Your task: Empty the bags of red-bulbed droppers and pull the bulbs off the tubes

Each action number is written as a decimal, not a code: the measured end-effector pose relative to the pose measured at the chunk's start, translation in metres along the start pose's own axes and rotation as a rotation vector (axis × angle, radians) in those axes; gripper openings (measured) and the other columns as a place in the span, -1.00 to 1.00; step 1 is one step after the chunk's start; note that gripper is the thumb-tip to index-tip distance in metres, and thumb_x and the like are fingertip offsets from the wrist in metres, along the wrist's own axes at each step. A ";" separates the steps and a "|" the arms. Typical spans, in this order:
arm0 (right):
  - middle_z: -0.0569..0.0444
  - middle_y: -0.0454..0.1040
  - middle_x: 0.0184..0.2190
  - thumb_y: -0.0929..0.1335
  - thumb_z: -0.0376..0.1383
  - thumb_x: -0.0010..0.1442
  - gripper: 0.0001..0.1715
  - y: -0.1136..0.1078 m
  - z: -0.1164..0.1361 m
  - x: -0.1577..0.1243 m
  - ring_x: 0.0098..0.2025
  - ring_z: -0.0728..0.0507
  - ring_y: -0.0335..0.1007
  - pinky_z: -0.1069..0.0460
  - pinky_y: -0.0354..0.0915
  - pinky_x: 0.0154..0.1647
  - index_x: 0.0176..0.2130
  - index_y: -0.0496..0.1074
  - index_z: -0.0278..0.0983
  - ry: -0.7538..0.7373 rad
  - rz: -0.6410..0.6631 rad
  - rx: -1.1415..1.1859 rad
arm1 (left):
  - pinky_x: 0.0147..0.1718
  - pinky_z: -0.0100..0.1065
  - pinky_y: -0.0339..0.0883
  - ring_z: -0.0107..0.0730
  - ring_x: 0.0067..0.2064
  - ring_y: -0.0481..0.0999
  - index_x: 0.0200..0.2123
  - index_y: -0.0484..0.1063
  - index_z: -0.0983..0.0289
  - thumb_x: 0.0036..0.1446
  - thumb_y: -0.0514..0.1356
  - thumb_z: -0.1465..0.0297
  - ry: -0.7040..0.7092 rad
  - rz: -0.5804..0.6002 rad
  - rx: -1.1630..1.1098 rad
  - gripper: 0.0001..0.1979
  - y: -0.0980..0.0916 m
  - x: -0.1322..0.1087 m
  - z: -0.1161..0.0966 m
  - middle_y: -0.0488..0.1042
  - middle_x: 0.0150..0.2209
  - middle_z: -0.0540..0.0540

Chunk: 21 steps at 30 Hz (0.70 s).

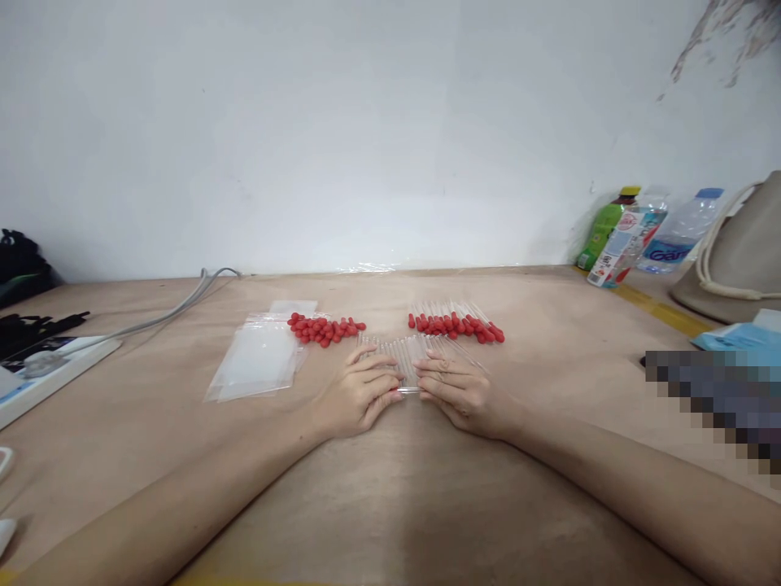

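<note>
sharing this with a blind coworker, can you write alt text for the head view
A person's left hand and right hand press from either side on a row of thin clear tubes lying on a brown wooden table. Beyond them lie loose small red bulbs, red-capped clear droppers, and, to the left, flat clear plastic bags.

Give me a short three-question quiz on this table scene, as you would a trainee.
1. True or false: the left hand and the right hand both rest on the row of thin clear tubes.
2. The loose pile of small red rubber caps lies: A beside the stack of flat clear plastic bags; B under the hands; C on top of the tubes.
3. On which of the person's sides stands the green plastic bottle?
Key: 1 true; 2 A; 3 right.
</note>
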State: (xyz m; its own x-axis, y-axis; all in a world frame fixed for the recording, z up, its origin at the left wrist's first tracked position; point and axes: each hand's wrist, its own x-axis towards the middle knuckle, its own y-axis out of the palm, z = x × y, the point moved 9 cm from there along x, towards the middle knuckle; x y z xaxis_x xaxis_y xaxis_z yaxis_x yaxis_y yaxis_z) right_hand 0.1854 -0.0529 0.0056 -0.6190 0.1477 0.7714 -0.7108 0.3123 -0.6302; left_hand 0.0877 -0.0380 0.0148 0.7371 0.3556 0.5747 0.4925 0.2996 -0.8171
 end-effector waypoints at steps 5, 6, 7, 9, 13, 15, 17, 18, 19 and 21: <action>-0.06 0.48 -0.22 0.24 -0.46 0.16 -0.73 -0.022 -0.021 -0.012 -0.03 -0.13 0.33 -0.10 0.29 0.01 -0.13 0.38 -0.33 0.112 -0.063 -0.042 | -0.09 -0.19 0.22 -0.32 -0.15 0.43 -0.30 0.42 0.25 0.16 0.06 0.45 -0.092 -0.085 0.006 -0.87 -0.013 -0.014 0.021 0.53 -0.28 0.04; -0.03 0.49 -0.27 0.25 -0.43 0.17 -0.74 -0.029 -0.031 -0.015 -0.10 -0.12 0.37 -0.07 0.32 -0.07 -0.14 0.40 -0.31 0.195 -0.083 -0.077 | -0.16 -0.22 0.25 -0.32 -0.20 0.42 -0.31 0.42 0.25 0.16 0.08 0.45 -0.124 -0.110 0.021 -0.88 -0.016 -0.019 0.028 0.52 -0.29 0.06; 0.00 0.49 -0.35 0.25 -0.39 0.17 -0.75 -0.035 -0.042 -0.018 -0.21 -0.11 0.39 -0.05 0.32 -0.16 -0.15 0.42 -0.29 0.283 -0.095 -0.135 | -0.23 -0.26 0.27 -0.34 -0.24 0.41 -0.30 0.42 0.25 0.14 0.10 0.44 -0.148 -0.132 0.033 -0.89 -0.019 -0.023 0.034 0.51 -0.29 0.07; 0.06 0.45 -0.50 0.26 -0.32 0.17 -0.77 -0.043 -0.057 -0.024 -0.39 -0.07 0.36 -0.03 0.26 -0.28 -0.18 0.46 -0.27 0.435 -0.086 -0.280 | -0.35 -0.33 0.28 -0.40 -0.32 0.37 -0.25 0.42 0.25 0.12 0.14 0.42 -0.161 -0.168 0.032 -0.88 -0.022 -0.029 0.041 0.45 -0.30 0.09; 0.09 0.43 -0.54 0.25 -0.31 0.16 -0.75 -0.040 -0.070 -0.030 -0.44 -0.05 0.32 -0.02 0.11 -0.28 -0.23 0.48 -0.27 0.566 -0.010 -0.437 | -0.33 -0.36 0.31 -0.40 -0.27 0.34 -0.11 0.37 0.25 0.16 0.06 0.46 -0.261 -0.200 0.011 -0.77 -0.025 -0.032 0.055 0.30 -0.28 0.11; 0.08 0.45 -0.52 0.24 -0.33 0.15 -0.74 -0.036 -0.072 -0.031 -0.40 -0.06 0.33 -0.01 0.07 -0.26 -0.22 0.47 -0.28 0.591 0.013 -0.435 | -0.25 -0.30 0.31 -0.36 -0.21 0.32 -0.08 0.35 0.26 0.18 -0.01 0.50 -0.348 -0.217 0.036 -0.73 -0.029 -0.032 0.063 0.26 -0.26 0.12; 0.08 0.48 -0.49 0.24 -0.33 0.12 -0.75 -0.032 -0.075 -0.032 -0.39 -0.06 0.34 -0.01 0.04 -0.24 -0.23 0.46 -0.29 0.610 0.031 -0.423 | -0.18 -0.25 0.31 -0.33 -0.18 0.30 -0.07 0.34 0.26 0.18 -0.05 0.52 -0.426 -0.236 0.060 -0.71 -0.037 -0.031 0.071 0.25 -0.26 0.13; 0.08 0.49 -0.48 0.24 -0.34 0.11 -0.76 -0.030 -0.076 -0.033 -0.38 -0.07 0.34 -0.02 0.03 -0.23 -0.25 0.46 -0.29 0.617 0.043 -0.415 | -0.16 -0.24 0.30 -0.32 -0.17 0.30 -0.08 0.33 0.27 0.17 -0.05 0.52 -0.464 -0.240 0.067 -0.71 -0.040 -0.030 0.074 0.26 -0.26 0.13; 0.08 0.50 -0.47 0.25 -0.33 0.10 -0.77 -0.029 -0.077 -0.033 -0.38 -0.07 0.34 -0.02 0.03 -0.23 -0.27 0.46 -0.29 0.622 0.055 -0.407 | -0.15 -0.23 0.30 -0.31 -0.16 0.30 -0.10 0.33 0.27 0.17 -0.05 0.51 -0.502 -0.245 0.072 -0.73 -0.044 -0.030 0.079 0.27 -0.26 0.13; 0.09 0.50 -0.45 0.24 -0.32 0.11 -0.79 -0.025 -0.078 -0.033 -0.38 -0.07 0.33 -0.03 0.02 -0.22 -0.31 0.46 -0.28 0.626 0.087 -0.388 | -0.16 -0.25 0.31 -0.31 -0.17 0.33 -0.14 0.33 0.27 0.14 -0.01 0.49 -0.574 -0.260 0.089 -0.77 -0.051 -0.029 0.089 0.28 -0.25 0.12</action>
State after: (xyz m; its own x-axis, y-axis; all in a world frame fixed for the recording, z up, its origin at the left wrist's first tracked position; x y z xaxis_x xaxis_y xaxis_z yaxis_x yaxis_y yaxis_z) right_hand 0.2491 0.0073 0.0029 -0.2786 0.6585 0.6991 -0.4269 0.5671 -0.7043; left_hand -0.0001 0.0155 0.0437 0.2212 0.6715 0.7072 0.5638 0.5037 -0.6545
